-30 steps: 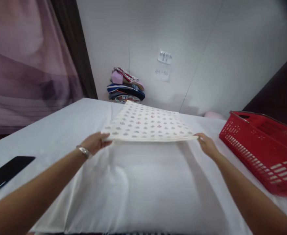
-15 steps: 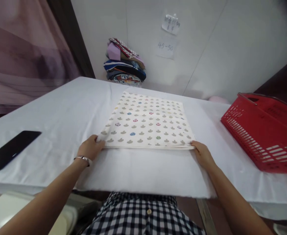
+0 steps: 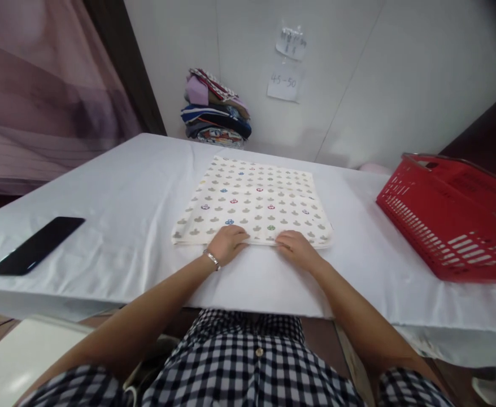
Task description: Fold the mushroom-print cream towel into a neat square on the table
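Left hand (image 3: 226,245) and right hand (image 3: 299,251) at the near edge of a folded patterned cloth (image 3: 252,198), lying flat on the white-covered surface (image 3: 116,192) just beyond the fingers (image 3: 239,233). These are bent and close together; whether they pinch the edge cannot be told. Because contact is central, an uneven pull could skew the layers, leaving corners outward of the fingers dragging or creased.
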`<state>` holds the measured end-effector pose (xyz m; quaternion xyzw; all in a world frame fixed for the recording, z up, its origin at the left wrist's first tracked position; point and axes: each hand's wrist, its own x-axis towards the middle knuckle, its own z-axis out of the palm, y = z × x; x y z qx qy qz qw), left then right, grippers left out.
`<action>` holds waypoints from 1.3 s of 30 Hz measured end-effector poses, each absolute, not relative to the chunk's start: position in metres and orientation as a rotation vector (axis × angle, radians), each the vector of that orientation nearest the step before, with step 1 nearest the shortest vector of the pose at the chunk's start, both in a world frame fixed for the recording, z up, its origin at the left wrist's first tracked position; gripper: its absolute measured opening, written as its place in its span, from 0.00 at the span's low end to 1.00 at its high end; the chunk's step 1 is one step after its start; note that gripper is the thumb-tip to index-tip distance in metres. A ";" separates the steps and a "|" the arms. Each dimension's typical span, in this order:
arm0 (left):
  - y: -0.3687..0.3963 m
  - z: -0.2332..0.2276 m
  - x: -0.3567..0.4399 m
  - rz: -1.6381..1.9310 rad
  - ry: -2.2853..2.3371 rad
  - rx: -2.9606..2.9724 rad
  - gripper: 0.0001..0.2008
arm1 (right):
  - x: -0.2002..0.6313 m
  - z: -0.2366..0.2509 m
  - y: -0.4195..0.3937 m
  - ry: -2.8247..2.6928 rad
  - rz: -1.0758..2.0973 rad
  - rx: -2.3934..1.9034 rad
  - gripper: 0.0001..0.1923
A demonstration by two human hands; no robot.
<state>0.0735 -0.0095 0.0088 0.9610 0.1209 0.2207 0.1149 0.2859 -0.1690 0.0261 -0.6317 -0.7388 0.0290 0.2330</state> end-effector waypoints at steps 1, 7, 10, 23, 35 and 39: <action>-0.010 0.007 0.080 0.634 0.349 2.809 0.10 | 0.284 0.022 -0.163 -2.018 0.069 -1.717 0.08; -0.006 -0.002 0.092 0.652 0.386 2.759 0.09 | 0.285 -0.001 -0.159 -1.851 -0.086 -1.727 0.11; -0.008 -0.002 0.092 0.682 0.368 2.756 0.11 | 0.284 -0.001 -0.163 -1.845 -0.101 -1.732 0.12; -0.010 0.000 0.089 0.606 0.307 2.790 0.11 | 0.289 0.007 -0.166 -1.940 0.040 -1.686 0.08; -0.011 0.002 0.095 0.820 0.386 2.895 0.11 | 0.285 0.004 -0.161 -1.764 -0.179 -1.700 0.12; -0.012 0.007 0.098 0.921 0.399 2.955 0.10 | 0.286 0.005 -0.159 -1.719 -0.302 -1.701 0.13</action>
